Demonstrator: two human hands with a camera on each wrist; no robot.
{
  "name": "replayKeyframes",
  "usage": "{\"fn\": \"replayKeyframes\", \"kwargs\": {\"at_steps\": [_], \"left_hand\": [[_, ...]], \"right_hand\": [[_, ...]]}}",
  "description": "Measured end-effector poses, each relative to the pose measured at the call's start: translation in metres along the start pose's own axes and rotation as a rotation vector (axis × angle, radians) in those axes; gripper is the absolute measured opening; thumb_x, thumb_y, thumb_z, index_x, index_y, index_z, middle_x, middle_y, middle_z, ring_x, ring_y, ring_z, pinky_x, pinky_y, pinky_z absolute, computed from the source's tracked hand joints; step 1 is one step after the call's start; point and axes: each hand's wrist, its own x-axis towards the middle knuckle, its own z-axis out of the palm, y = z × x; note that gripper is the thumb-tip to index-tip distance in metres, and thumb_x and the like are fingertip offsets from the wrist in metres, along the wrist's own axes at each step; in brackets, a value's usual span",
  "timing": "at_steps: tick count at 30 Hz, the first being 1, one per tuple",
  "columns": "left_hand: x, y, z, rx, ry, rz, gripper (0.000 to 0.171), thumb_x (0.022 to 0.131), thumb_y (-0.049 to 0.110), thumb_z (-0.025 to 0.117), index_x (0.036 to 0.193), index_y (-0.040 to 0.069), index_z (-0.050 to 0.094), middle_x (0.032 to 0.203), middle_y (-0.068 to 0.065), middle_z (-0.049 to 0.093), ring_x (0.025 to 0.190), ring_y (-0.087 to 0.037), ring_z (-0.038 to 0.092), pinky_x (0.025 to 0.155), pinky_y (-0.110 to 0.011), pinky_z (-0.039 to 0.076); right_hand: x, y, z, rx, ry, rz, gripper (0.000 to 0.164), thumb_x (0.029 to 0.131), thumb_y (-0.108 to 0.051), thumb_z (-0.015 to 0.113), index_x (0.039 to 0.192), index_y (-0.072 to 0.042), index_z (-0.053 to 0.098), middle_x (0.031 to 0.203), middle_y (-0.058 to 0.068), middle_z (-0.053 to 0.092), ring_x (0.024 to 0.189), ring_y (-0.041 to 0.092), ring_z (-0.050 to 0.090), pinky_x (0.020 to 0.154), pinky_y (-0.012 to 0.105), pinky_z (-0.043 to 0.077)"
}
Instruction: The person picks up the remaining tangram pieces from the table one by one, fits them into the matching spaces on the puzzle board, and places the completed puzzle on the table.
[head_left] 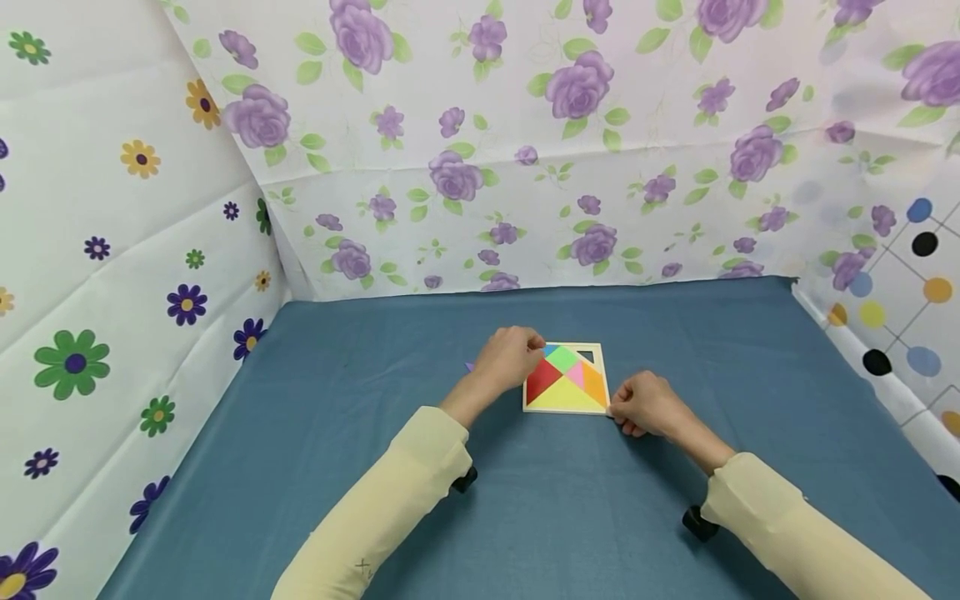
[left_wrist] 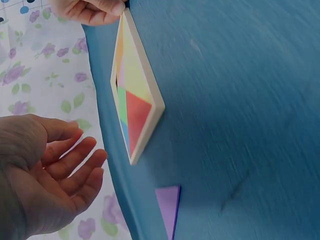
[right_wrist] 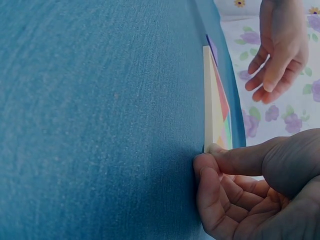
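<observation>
A square wooden tangram board [head_left: 566, 412] lies flat on the cloth, with red, yellow, green, pink, orange and blue pieces in its frame. Near its far right corner a small triangular gap shows dark. My right hand [head_left: 647, 404] pinches the near right corner of the board between thumb and index finger. Above the board's left side hovers my left hand [head_left: 510, 357]; the left wrist view shows its fingers loosely bent, holding nothing. A loose purple triangle [left_wrist: 170, 207] lies on the cloth left of the board, mostly hidden behind the left hand in the head view.
A blue cloth [head_left: 570, 517] covers the table. Behind it hangs a white sheet with purple roses [head_left: 453, 175]. Flower-patterned sheeting [head_left: 71, 362] borders the left side, and a dotted sheet [head_left: 922, 308] stands along the right. Each wrist wears a dark device.
</observation>
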Motion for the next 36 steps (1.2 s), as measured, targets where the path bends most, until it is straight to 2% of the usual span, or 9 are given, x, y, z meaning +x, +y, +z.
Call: {"fn": "replayKeyframes", "kwargs": {"at_steps": [6,8,13,17,19,25,36], "left_hand": [[-0.004,-0.015,-0.009,0.068,0.004,0.035,0.029,0.103,0.016,0.064,0.131,0.009,0.072,0.131,-0.007,0.069,0.105,-0.021,0.066,0.077,-0.033,0.052],[-0.006,-0.020,-0.012,0.090,0.002,0.039,0.031,0.103,0.018,0.065,0.132,0.010,0.071,0.133,-0.007,0.068,0.101,-0.021,0.065,0.076,-0.033,0.051],[-0.010,-0.030,-0.018,0.113,-0.004,0.064,0.035,0.102,0.020,0.067,0.136,0.010,0.069,0.137,-0.007,0.066,0.104,-0.022,0.064,0.090,-0.039,0.052],[-0.014,-0.039,-0.021,0.129,0.004,0.097,0.037,0.101,0.019,0.069,0.137,0.009,0.068,0.139,-0.007,0.065,0.126,-0.023,0.060,0.106,-0.044,0.048],[-0.016,-0.043,-0.022,0.139,0.007,0.114,0.038,0.101,0.019,0.069,0.138,0.009,0.067,0.140,-0.007,0.064,0.132,-0.025,0.058,0.109,-0.045,0.046],[-0.021,-0.051,-0.028,0.201,-0.007,0.177,0.041,0.101,0.019,0.069,0.140,0.009,0.065,0.146,-0.008,0.060,0.138,-0.028,0.053,0.115,-0.050,0.038],[-0.027,-0.068,-0.033,0.324,-0.130,0.233,0.051,0.103,0.018,0.065,0.152,0.012,0.053,0.160,-0.010,0.043,0.149,-0.030,0.038,0.117,-0.061,0.029]], "right_hand": [[0.001,0.000,0.001,-0.002,0.002,0.005,0.016,0.095,-0.002,0.070,0.081,0.000,0.075,0.069,0.006,0.068,0.058,0.016,0.065,0.056,0.032,0.058],[0.001,0.000,0.001,-0.004,0.003,0.002,0.016,0.095,-0.003,0.071,0.080,0.000,0.075,0.069,0.006,0.068,0.058,0.016,0.065,0.056,0.032,0.058],[0.001,0.000,0.001,-0.002,0.005,-0.001,0.017,0.096,-0.003,0.070,0.080,0.000,0.075,0.069,0.006,0.068,0.058,0.016,0.065,0.056,0.032,0.058],[0.000,0.000,0.001,0.001,0.006,-0.003,0.017,0.096,-0.003,0.070,0.080,0.000,0.075,0.069,0.007,0.068,0.058,0.016,0.065,0.056,0.032,0.058],[-0.001,0.000,0.001,0.002,0.007,-0.006,0.017,0.096,-0.003,0.070,0.080,0.000,0.075,0.070,0.007,0.068,0.058,0.017,0.065,0.056,0.032,0.058],[-0.002,0.000,0.002,0.002,0.009,0.001,0.015,0.096,-0.003,0.070,0.082,0.000,0.075,0.070,0.007,0.068,0.059,0.017,0.065,0.057,0.032,0.058],[-0.002,-0.003,0.001,-0.010,0.009,-0.010,0.016,0.095,-0.003,0.072,0.079,0.000,0.075,0.068,0.007,0.068,0.058,0.017,0.065,0.055,0.031,0.058]]}}
